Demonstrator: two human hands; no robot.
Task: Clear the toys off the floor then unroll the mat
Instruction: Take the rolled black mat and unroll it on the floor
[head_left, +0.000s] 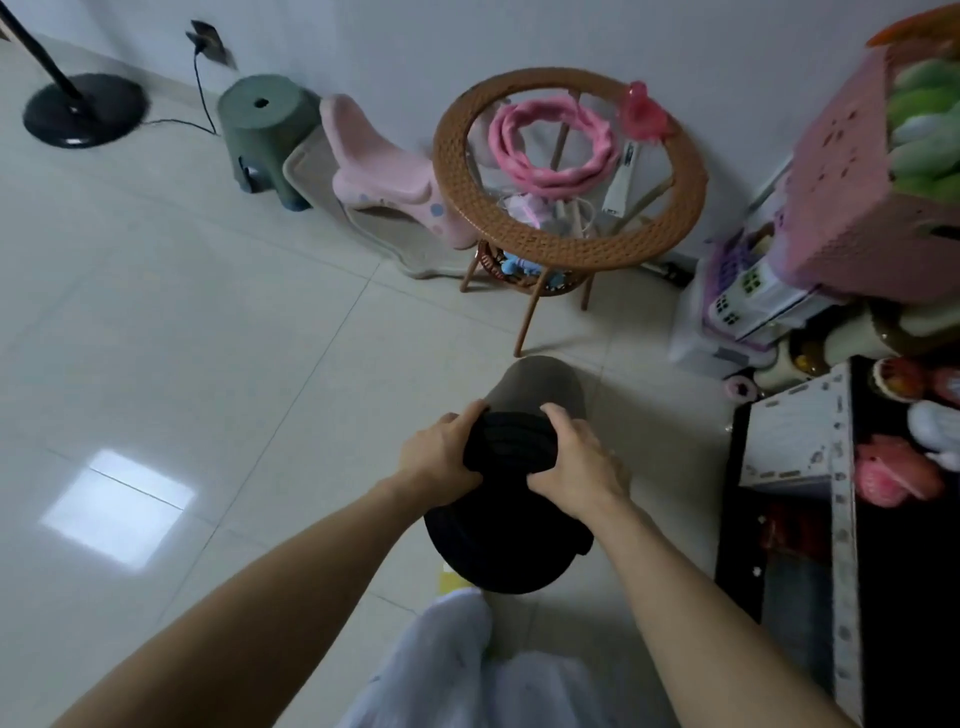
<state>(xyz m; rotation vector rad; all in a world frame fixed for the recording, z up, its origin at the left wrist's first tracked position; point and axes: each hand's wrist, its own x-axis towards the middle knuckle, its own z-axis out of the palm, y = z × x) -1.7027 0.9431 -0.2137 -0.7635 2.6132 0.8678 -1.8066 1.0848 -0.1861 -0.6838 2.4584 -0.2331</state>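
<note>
Pale tiled floor (182, 338) carries it all: fan base (83, 109) at ten o'clock, green stool (267, 130) and pink seat (384, 176) at eleven. Wicker table (569, 166) stands at twelve, toy house (748, 301) at two.

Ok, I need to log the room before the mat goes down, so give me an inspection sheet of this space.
Surface: pale tiled floor, glossy, with a bright light patch at left.
Job's things: dark rolled mat held on end, not yet unrolled.
Clutter: pink ride-on toy by the wall; toys in the boxes at right.
Grippers: left hand and right hand both grip the roll's top.
Cables: black cord running from a wall socket toward the stand base.
Surroundings: green stool, round wicker table, pink basket.
</note>
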